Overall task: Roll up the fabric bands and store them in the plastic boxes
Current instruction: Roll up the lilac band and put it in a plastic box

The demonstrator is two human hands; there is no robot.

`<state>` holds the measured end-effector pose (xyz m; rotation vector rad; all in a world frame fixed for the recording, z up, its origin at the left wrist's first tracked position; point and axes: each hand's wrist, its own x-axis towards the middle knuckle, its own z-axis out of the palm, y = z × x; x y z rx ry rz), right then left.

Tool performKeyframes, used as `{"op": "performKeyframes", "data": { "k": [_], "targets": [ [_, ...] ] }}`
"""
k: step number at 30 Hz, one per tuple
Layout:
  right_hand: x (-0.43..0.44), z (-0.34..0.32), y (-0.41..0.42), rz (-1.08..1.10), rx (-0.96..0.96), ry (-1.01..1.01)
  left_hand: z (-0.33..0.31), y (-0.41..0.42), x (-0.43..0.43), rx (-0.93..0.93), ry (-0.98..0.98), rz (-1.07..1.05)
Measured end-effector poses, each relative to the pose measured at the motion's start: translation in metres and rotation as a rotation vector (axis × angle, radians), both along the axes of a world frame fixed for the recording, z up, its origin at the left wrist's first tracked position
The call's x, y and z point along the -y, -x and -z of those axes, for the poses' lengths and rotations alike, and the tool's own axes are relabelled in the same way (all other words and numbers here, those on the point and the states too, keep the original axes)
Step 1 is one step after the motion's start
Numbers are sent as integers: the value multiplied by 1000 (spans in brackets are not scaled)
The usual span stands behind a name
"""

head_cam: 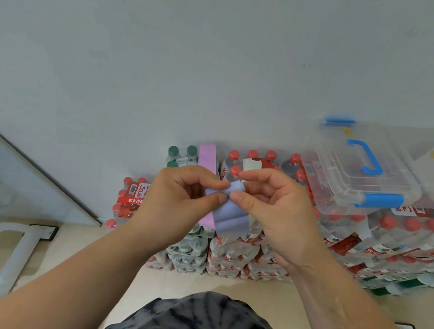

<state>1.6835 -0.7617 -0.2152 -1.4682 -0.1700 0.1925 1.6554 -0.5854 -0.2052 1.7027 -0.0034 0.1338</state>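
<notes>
Blue band (229, 218) held mid-air, left of the plastic box (361, 177). Its rolled end is pinched by left grip (181, 203) and right grip (272, 208) together, presumably so the coil cannot loosen while wound.

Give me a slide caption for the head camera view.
Left hand and right hand pinch a partly rolled blue band near bottled-water packs bearing a pink band and a plastic box.
</notes>
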Motion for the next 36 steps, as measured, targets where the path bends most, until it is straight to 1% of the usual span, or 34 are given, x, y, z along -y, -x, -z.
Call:
{"op": "performKeyframes", "data": {
  "k": [5, 9, 13, 21, 25, 30, 32, 36],
  "targets": [
    [0, -2, -3, 65, 80, 53, -3, 2, 9, 2, 43, -20],
    [-3, -3, -3, 163, 60, -21, -4, 3, 11, -27, 121, -28],
    [-3, -1, 0, 220, 57, -37, -6, 6, 16, -79, 184, -48],
    [-7, -2, 0, 191, 62, -44, -7, 1, 17, -51, 99, -67],
    [-5, -4, 0, 159, 60, -92, -13, -5, 15, -3, 46, -93],
    [-5, -3, -1, 226, 89, -11, -15, -7, 17, 23, -25, -73],
    [-3, -3, -3, 234, 98, -14, -16, -6, 19, 10, 0, -67],
    [-3, -3, -2, 228, 105, -75, -17, -8, 17, -12, 117, -42]
  ]
}}
